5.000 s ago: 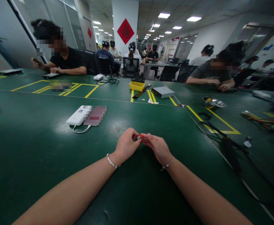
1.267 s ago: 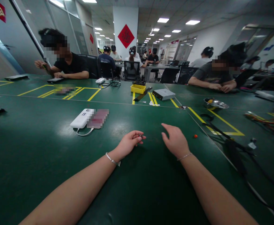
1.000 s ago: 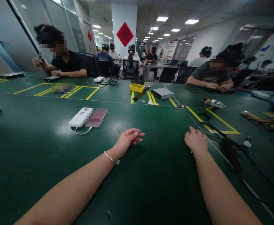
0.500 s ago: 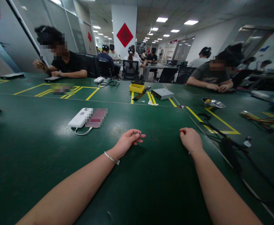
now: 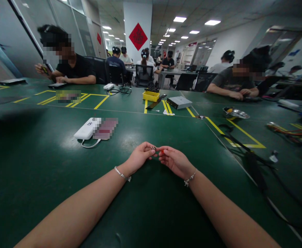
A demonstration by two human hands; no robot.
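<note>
My left hand [image 5: 139,157] rests on the green table [image 5: 37,165], its fingertips pinched on a tiny metal part [image 5: 153,147]. My right hand [image 5: 175,161] lies just to its right, fingertips pinched on a small red piece [image 5: 162,151]. The two pieces sit almost tip to tip, a finger's width apart. Both wrists wear thin bracelets.
A white power bank [image 5: 86,128] with a cable lies to the far left of my hands. Black cables [image 5: 246,151] trail along the right side. A yellow bin [image 5: 151,95], a grey box [image 5: 179,102] and a metal dish [image 5: 235,112] stand farther back. Other people sit across the table.
My right hand went out to the right, closed on the red piece that lay on the table, and came back to meet my left hand. My left hand stayed put.
</note>
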